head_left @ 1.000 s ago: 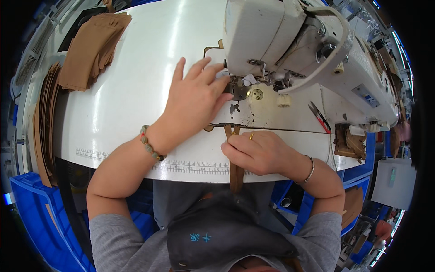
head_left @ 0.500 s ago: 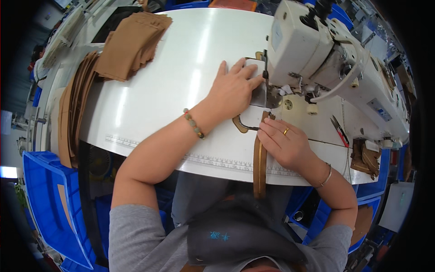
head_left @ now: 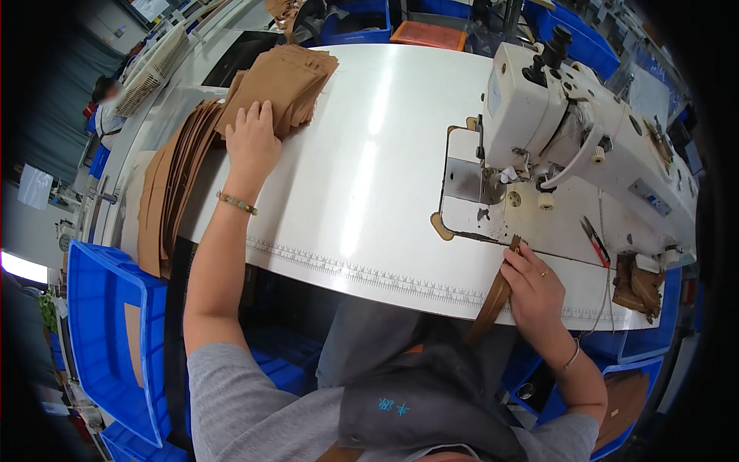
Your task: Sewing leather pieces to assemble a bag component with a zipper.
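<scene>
My left hand (head_left: 254,140) reaches to the near edge of a stack of brown fabric pieces (head_left: 283,81) at the far left. Its fingers are stretched out over the edge of the stack; the thumb is hard to make out. A brown zipper (head_left: 495,299) is pinched in my right hand (head_left: 534,286) at the front of the table, right of centre. The zipper's upper end shows above the fingers and its lower part hangs past the table edge. Beyond that hand stands a white sewing machine (head_left: 531,100), with no fabric visible under its needle area.
More brown pieces (head_left: 173,181) drape over the table's left end, above a blue bin (head_left: 115,331). Red-handled thread snips (head_left: 596,245) and a brown bundle (head_left: 637,285) lie at the right. A ruler strip (head_left: 369,277) runs along the front edge of the white table (head_left: 369,200).
My left hand has gone from the needle plate to the fabric stack at the far left. My right hand has drawn the zipper toward me and slightly right. The view has shifted.
</scene>
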The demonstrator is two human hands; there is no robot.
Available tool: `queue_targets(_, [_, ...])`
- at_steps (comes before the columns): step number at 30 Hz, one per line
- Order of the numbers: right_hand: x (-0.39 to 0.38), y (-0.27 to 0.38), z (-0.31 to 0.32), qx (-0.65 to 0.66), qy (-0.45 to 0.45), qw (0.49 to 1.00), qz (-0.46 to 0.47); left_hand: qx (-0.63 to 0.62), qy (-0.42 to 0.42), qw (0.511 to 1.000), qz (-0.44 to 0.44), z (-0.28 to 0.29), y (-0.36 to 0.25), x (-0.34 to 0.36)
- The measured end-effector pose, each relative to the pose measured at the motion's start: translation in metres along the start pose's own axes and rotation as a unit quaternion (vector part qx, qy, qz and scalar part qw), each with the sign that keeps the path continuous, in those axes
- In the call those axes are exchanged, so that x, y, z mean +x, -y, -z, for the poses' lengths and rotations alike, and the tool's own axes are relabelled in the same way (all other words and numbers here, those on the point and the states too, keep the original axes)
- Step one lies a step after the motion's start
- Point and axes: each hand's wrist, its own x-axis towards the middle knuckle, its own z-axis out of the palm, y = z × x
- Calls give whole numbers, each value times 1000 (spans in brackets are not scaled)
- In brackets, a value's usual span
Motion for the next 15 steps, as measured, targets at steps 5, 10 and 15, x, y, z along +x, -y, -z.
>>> queue_targets(5, [1, -1, 1, 31, 2, 999, -21, -99, 45, 994, 22, 14, 11, 3])
queue_targets(10, [1, -3, 1, 19, 9, 1000, -14, -148, 59, 987, -27, 58, -15, -10])
queue_targets(15, [2, -3, 3, 18, 8, 1000, -17, -381, 127, 877, -263, 105, -79, -99])
